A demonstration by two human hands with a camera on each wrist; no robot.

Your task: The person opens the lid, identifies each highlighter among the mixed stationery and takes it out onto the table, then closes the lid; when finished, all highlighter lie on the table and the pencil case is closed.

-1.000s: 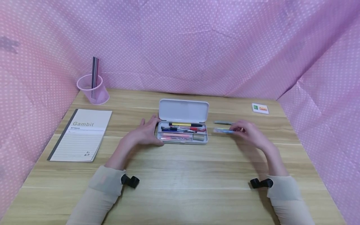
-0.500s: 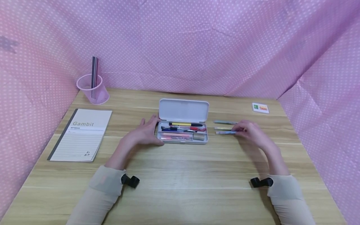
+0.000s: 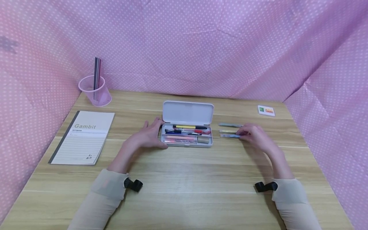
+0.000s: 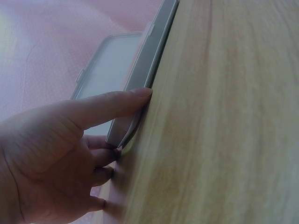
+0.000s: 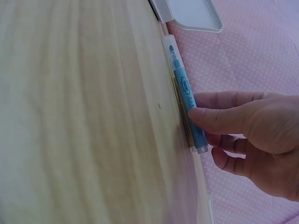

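Observation:
My left hand (image 3: 146, 135) holds the left end of a white pencil case (image 3: 188, 112), thumb on its front wall and fingers round the end and back. The case lies with its lid raised. Inside are several pens (image 3: 187, 132), a pink pen (image 3: 179, 138) and an eraser-like grey block (image 3: 203, 140). To the right of the case, my right hand (image 3: 254, 134) pinches a blue highlighter (image 5: 188, 91) with a clear cap between thumb and fingers, low at the table. Alongside it lies a yellow highlighter (image 3: 226, 131), and behind that a grey-green pen (image 3: 229, 125).
A notebook (image 3: 83, 137) lies at the left. Behind it stands a pink mesh pen cup (image 3: 100, 98) with dark pencils (image 3: 97, 73). A small white card-like item (image 3: 266, 111) lies at the back right. Pink dotted cloth (image 3: 184, 48) surrounds the wooden table (image 3: 184, 191).
My right hand has shifted the blue highlighter slightly right and nearer, and the yellow one now shows apart behind it. My left hand has stayed at the case.

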